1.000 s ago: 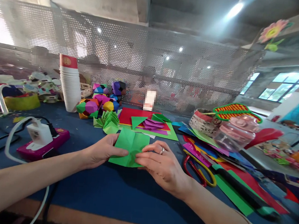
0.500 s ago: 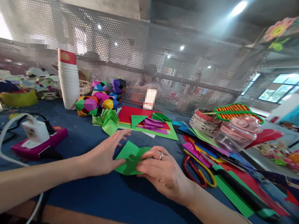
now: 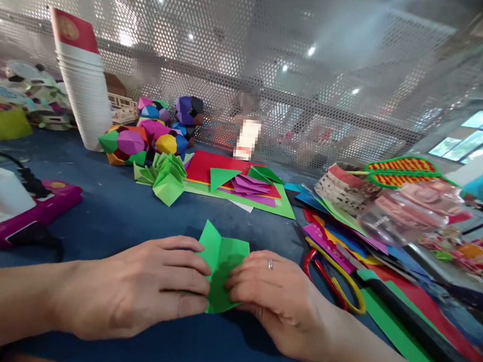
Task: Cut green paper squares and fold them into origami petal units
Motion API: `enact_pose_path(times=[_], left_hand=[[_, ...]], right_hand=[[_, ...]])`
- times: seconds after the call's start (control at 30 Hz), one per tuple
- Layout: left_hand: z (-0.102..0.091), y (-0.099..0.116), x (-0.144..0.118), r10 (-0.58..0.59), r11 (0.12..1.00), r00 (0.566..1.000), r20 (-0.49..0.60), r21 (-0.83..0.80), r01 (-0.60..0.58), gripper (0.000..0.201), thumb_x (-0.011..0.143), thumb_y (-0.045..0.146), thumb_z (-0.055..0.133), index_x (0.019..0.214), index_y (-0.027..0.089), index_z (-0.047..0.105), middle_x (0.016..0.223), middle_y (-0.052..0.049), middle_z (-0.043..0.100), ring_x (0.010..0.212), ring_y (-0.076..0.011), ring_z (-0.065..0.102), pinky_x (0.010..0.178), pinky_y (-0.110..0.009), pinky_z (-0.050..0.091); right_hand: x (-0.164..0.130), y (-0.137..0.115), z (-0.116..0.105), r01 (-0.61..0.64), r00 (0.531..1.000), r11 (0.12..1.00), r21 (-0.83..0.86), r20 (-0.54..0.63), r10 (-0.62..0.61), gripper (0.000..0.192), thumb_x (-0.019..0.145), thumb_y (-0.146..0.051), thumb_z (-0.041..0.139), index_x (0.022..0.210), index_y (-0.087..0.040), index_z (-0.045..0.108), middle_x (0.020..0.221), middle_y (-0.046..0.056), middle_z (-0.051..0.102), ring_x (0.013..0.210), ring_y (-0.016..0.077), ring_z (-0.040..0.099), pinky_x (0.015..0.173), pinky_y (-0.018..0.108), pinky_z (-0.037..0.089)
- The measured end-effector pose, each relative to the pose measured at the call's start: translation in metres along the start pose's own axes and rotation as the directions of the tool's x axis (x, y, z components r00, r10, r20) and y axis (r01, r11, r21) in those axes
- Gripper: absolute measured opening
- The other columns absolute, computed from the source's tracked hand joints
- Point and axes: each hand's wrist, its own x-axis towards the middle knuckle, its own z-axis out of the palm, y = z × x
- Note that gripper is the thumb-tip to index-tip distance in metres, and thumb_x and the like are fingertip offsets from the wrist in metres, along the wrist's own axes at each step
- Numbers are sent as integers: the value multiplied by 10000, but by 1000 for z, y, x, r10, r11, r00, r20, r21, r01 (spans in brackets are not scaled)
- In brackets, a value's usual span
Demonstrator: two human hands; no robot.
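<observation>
Both my left hand and right hand grip a creased green paper sheet at opposite sides, nearer me and to the right of the paper-cup stack

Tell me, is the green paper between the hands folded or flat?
Partly folded, not flat: the green paper bends at a crease, its sides at an angle.

A bright green sheet of paper, creased down its middle, stands half-open between the left hand and the right hand at the blue tabletop. Its left panel rises to a pointed corner; the right panel (the broader one in view) shows a straight top edge, its outer side partly covered.
</observation>
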Motion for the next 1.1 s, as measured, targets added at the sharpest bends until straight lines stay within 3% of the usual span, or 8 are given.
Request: enact_pose_path(times=[0.1, 0.17, 0.27, 0.33, 0.53, 0.7, 0.87, 1.1], left_hand=[[4, -3, -2, 1, 995, 999, -50, -96, -6, 419, 985, 102, 497, 1374, 198, 617, 1228, -126, 758, 1114, -260, 713, 1154, -434, 483], [6, -3, -2, -27, 987, 995, -91, -159, 13, 415, 998, 120, 507, 1378, 243, 621, 1195, -114, 769, 1054, -253, 732, 1083, -410, 543], [7, -1, 0, -53, 978, 994, -92, -205, 33, 410, 994, 114, 522, 1364, 258, 625, 1178, -113, 766, 1038, -257, 727, 1033, -396, 564], [8, 1, 1, -60, 978, 995, -75, -205, 43, 404, 982, 87, 516, 1338, 244, 626, 1170, -119, 759, 1042, -261, 713, 1008, -388, 564], [4, 4, 6, -41, 984, 998, 42, -172, 48, 444, 885, -17, 489, 1278, 161, 595, 1160, -139, 720, 1041, -269, 650, 994, -401, 526], [3, 6, 8, -39, 989, 999, 7, -146, 40, 438, 863, -34, 473, 1238, 148, 604, 1122, -120, 712, 996, -252, 636, 936, -376, 534], [2, 8, 9, -59, 992, 998, -30, -117, 55, 399, 874, -22, 479, 1200, 152, 629, 1088, -99, 719, 962, -232, 639, 898, -353, 545], [5, 8, 8, -90, 985, 995, -39, -149, 83, 343, 889, -51, 500, 1137, 126, 656, 1062, -72, 690, 965, -201, 608, 898, -316, 507]], right_hand=[[-1, 3, 4, -65, 997, 993, 101, -38, 69, 97, 1025, -196, 604, 1008, -196, 699, 903, 28, 784, 876, 154, 751, 886, 312, 556], [-2, 5, 9, -168, 981, 974, 155, -75, 181, 111, 1008, -294, 659, 959, -211, 715, 868, 3, 777, 830, 141, 733, 858, 299, 545], [-1, 7, 15, -359, 919, 914, 190, -100, 382, 245, 967, -444, 691, 859, -227, 723, 800, -16, 747, 784, 145, 673, 765, 293, 524], [0, 7, 18, -426, 886, 882, 200, -102, 452, 322, 958, -502, 679, 799, -223, 707, 779, -12, 721, 791, 158, 638, 736, 300, 503], [8, 0, 21, -572, 807, 813, 105, -106, 581, 298, 896, -377, 787, 717, -201, 628, 816, 2, 641, 824, 188, 570, 751, 343, 457], [12, -3, 25, -644, 763, 765, 2, -72, 642, 310, 843, -271, 831, 680, -196, 579, 824, 5, 612, 844, 212, 544, 765, 379, 421], [13, -5, 26, -675, 736, 738, 0, -60, 674, 309, 874, -302, 814, 704, -201, 576, 856, -1, 618, 862, 216, 532, 781, 384, 382], [15, -10, 27, -686, 727, 728, 6, -47, 685, 325, 930, -311, 760, 710, -204, 547, 761, -36, 605, 811, 189, 517, 771, 357, 334]])
